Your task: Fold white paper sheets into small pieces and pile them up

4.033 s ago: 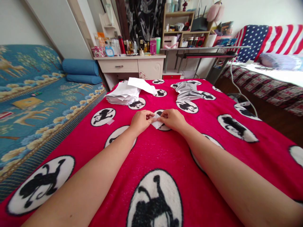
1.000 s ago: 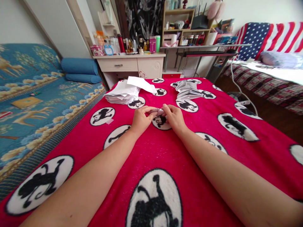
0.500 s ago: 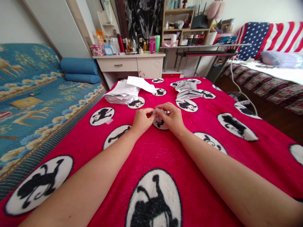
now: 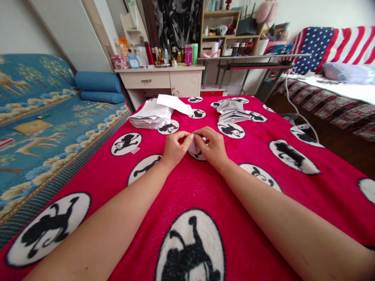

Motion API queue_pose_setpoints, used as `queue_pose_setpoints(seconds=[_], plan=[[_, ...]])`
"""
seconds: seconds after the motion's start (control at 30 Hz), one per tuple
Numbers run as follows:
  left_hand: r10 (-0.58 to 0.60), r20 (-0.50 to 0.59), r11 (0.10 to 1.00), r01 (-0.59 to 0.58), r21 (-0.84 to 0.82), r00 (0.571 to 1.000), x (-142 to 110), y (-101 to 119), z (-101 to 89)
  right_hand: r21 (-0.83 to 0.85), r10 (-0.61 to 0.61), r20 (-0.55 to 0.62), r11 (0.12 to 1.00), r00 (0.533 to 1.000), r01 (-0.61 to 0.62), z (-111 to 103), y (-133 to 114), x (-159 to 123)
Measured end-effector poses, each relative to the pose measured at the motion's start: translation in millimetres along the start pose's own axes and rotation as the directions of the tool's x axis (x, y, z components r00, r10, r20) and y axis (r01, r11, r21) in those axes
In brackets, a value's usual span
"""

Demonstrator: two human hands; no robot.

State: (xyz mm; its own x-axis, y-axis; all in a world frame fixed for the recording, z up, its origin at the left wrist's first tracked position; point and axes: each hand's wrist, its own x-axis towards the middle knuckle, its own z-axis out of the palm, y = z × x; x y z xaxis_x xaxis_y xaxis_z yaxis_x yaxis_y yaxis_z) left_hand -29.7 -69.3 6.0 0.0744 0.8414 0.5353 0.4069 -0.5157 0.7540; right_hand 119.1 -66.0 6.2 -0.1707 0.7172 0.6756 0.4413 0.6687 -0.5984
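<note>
Head view: left hand and right hand pinched folded paper, twelve o'clock; I judged uneven pulling might tear it.

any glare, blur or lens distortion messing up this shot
Head view, overall: soft light, no hard shadows on the red blanket; head view, right: the white bedding looks washed out; head view, edges: wide-angle stretch on left forearm and right forearm; head view, centre: the paper between left hand and right hand shows little detail.
</note>
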Motion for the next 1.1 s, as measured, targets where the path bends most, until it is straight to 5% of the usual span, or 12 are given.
queue_pose_setpoints(seconds=[0.27,1.1], plan=[[0.017,-0.055,1.0,-0.017,0.012,0.998,0,-3,0.0,0.023,-0.008,0.011,1.0,1.0,0.008,1,0,0],[-0.054,-0.074,0.998,0.055,0.014,0.996,2,-13,2.2,0.087,0.254,-0.119,0.966,0.96,-0.244,4,17,4]])
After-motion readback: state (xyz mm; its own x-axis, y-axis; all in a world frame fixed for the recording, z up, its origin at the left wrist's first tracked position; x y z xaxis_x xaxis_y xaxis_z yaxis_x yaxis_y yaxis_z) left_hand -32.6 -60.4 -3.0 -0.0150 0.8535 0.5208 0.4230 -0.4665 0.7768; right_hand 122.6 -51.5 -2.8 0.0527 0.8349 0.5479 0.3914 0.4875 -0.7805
